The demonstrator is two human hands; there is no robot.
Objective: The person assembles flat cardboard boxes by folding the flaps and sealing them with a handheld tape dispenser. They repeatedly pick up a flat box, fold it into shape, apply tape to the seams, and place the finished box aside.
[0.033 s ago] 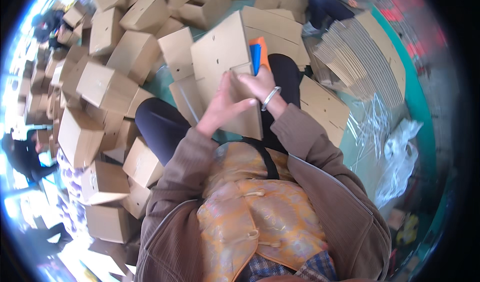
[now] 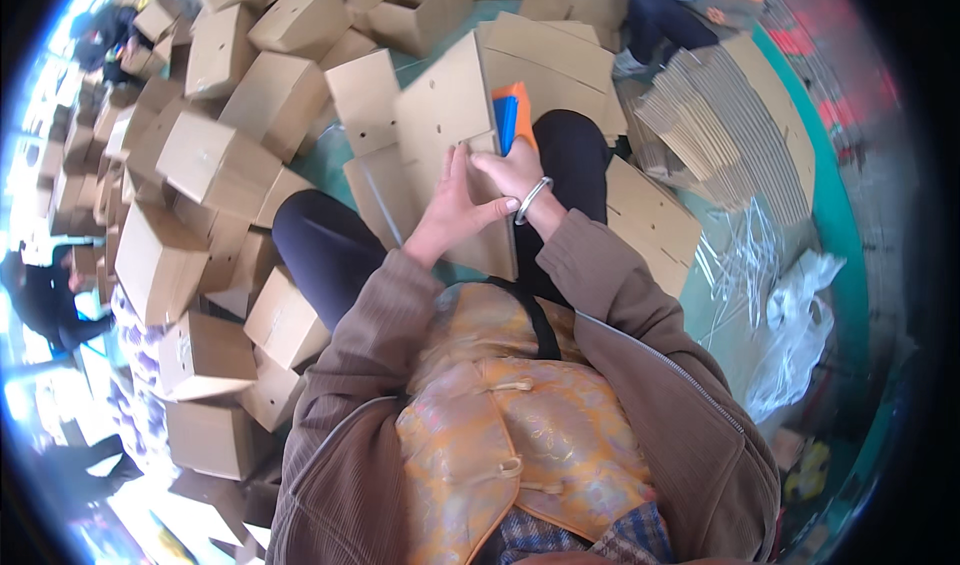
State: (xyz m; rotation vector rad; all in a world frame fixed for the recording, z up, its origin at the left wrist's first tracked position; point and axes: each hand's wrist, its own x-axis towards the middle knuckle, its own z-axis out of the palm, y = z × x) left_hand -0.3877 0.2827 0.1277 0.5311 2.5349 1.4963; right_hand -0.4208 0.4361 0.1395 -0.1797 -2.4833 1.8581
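Observation:
A brown cardboard box (image 2: pixel 440 115), partly folded, stands between my knees with its panels at angles. My left hand (image 2: pixel 450 210) lies against its near flap, fingers stretched upward and thumb out to the right. On the box's right edge is my right hand (image 2: pixel 512 175), with a silver bangle at the wrist. Its thumb rests on the near side of the cardboard, and its other fingers are mostly hidden. Just beyond the right hand an orange and blue object (image 2: pixel 510 120) sticks up; its kind I cannot make out.
Many formed cardboard boxes (image 2: pixel 215 170) crowd the left and far side. Flat cardboard sheets (image 2: pixel 650 227) lie by my right knee, with a stack of flattened boxes (image 2: pixel 715 115) beyond. White strips (image 2: pixel 745 265) and a clear plastic bag (image 2: pixel 795 335) lie right. Another person (image 2: pixel 665 10) sits far right.
The whole view has shifted slightly. Both hands stay on the box in nearly the same pose.

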